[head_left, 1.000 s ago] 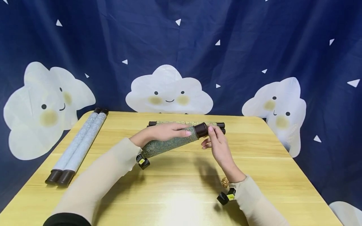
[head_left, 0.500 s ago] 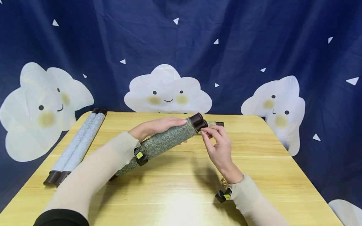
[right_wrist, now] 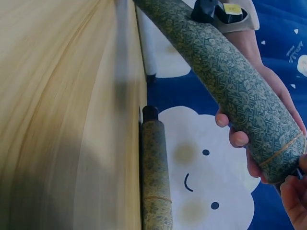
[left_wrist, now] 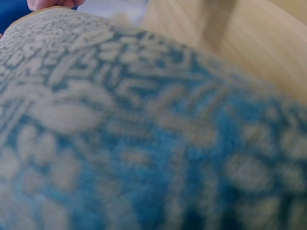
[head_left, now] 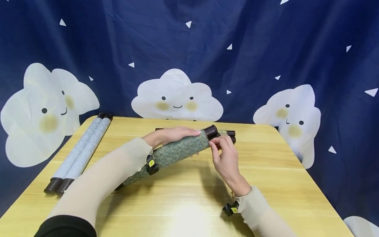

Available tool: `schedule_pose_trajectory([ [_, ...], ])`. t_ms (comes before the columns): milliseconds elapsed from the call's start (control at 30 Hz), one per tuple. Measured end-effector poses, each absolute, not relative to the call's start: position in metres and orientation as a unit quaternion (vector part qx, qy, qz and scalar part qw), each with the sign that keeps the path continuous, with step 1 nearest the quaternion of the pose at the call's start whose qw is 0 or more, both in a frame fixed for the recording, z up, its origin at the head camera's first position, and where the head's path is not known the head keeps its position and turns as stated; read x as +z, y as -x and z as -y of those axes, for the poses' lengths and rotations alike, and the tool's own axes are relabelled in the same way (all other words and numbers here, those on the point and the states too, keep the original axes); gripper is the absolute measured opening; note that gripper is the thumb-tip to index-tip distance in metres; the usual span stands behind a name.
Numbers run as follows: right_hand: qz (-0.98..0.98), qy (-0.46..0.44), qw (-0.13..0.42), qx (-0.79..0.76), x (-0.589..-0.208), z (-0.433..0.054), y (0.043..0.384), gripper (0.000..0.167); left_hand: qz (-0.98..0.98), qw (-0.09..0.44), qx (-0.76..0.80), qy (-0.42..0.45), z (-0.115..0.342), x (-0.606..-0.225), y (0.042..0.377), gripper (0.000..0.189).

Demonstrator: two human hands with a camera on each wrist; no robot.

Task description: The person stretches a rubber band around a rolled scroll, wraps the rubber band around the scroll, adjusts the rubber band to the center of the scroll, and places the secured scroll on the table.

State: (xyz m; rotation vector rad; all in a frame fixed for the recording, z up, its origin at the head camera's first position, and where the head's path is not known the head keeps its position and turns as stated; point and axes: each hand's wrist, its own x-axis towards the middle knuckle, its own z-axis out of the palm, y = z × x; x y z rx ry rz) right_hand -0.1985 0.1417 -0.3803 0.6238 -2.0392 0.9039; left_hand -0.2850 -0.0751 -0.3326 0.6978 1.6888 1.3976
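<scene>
You hold the green patterned scroll tilted above the table, capped end toward its far edge: left hand curled round the roll, right hand pinching the thin band. Probably light, rod-stiff, crease-prone; cradle mid-roll, gently.

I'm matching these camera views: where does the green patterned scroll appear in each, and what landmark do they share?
Head: the green scroll slants across the middle, gripped by the left hand.
Left wrist: fills most of the picture, bluish and close up.
Right wrist: slants from the top edge towards the lower right.
Shared landmark: wooden table.
</scene>
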Motion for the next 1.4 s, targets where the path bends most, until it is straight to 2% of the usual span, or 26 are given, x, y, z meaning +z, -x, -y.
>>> schedule_pose_trajectory([
  [333, 0.794, -0.276, 0.437, 0.321, -0.387, -0.145, 0.203, 0.009, -0.683, 0.387, 0.551, -0.284, 0.076, -0.331, 0.286, 0.061],
  [733, 0.815, -0.368, 0.314, 0.320, -0.402, -0.139, 0.199, 0.007, -0.747, 0.315, 0.504, -0.298, 0.085, -0.326, 0.281, 0.057],
  [867, 0.794, -0.334, 0.354, 0.365, -0.400, -0.139, 0.199, 0.003, -0.790, 0.278, 0.454, -0.304, 0.084, -0.323, 0.275, 0.065],
  [967, 0.772, -0.316, 0.392, 0.388, -0.398, -0.142, 0.200, 0.005, -0.816, 0.247, 0.420, -0.312, 0.084, -0.322, 0.273, 0.066],
  [1167, 0.749, -0.285, 0.408, 0.437, -0.389, -0.146, 0.199, 0.013, -0.832, 0.174, 0.369, -0.376, 0.081, -0.316, 0.267, 0.052],
  [1300, 0.743, -0.243, 0.419, 0.463, -0.375, -0.143, 0.192, 0.013, -0.850, 0.124, 0.330, -0.392, 0.076, -0.316, 0.258, 0.059],
  [1400, 0.751, -0.208, 0.411, 0.474, -0.367, -0.141, 0.185, 0.006, -0.871, 0.088, 0.298, -0.380, 0.071, -0.318, 0.247, 0.066],
])
